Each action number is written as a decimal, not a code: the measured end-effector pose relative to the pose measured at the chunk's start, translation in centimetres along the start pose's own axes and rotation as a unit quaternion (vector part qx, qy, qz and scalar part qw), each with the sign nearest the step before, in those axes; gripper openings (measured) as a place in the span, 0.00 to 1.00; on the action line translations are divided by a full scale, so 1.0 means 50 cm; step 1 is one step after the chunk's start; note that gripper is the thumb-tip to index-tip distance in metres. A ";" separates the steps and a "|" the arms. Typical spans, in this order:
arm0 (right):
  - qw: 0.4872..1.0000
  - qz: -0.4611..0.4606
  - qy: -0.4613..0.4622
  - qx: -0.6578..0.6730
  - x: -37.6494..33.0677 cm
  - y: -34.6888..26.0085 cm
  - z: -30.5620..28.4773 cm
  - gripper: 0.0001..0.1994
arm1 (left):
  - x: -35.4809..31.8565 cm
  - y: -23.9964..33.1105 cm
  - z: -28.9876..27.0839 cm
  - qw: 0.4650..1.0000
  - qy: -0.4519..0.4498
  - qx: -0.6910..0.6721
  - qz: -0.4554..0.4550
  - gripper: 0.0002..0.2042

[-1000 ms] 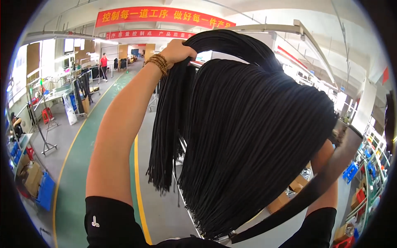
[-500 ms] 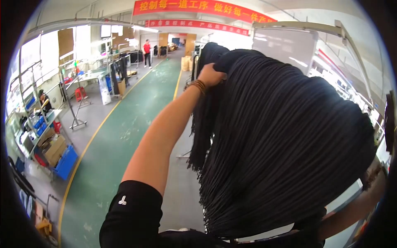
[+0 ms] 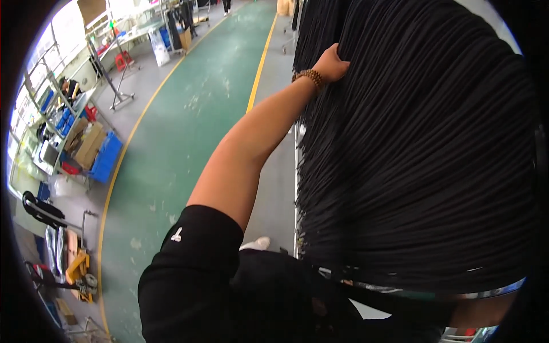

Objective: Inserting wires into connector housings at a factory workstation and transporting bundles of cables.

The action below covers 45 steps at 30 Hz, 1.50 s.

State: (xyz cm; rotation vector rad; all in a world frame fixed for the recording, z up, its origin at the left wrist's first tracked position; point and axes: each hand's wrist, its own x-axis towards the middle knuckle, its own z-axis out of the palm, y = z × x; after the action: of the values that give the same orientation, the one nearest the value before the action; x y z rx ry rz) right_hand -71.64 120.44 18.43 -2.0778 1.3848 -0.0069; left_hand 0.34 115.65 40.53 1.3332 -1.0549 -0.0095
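One left hand (image 3: 331,62) has its fingers closed on one big bunch of black cords (image 3: 417,143). The right hand is hidden.

Head-worn fisheye, downward, close on black cords (image 3: 412,148)

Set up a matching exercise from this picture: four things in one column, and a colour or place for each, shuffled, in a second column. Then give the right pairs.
Things:
1. bundle of cords
2. beaded bracelet
3. floor line
4. plastic crates

Colour or place:
A. yellow, running along the edge of the green aisle
B. blue, stacked on the floor at the left beside cardboard boxes
C. black, hanging in a thick mass, gripped by the left hand
D. brown, around the left wrist

Pairs: 1-C, 2-D, 3-A, 4-B
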 end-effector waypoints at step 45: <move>0.923 0.024 -0.380 0.060 1.264 -1.192 1.153 0.10 | -0.460 -1.199 -1.259 0.668 -0.123 0.356 -0.642 0.12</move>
State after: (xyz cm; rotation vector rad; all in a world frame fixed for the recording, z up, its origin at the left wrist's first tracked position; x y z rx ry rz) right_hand 25.40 111.19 -18.48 -1.6585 0.9116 0.6493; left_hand 58.97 158.77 -12.23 2.6325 -0.0451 -0.9442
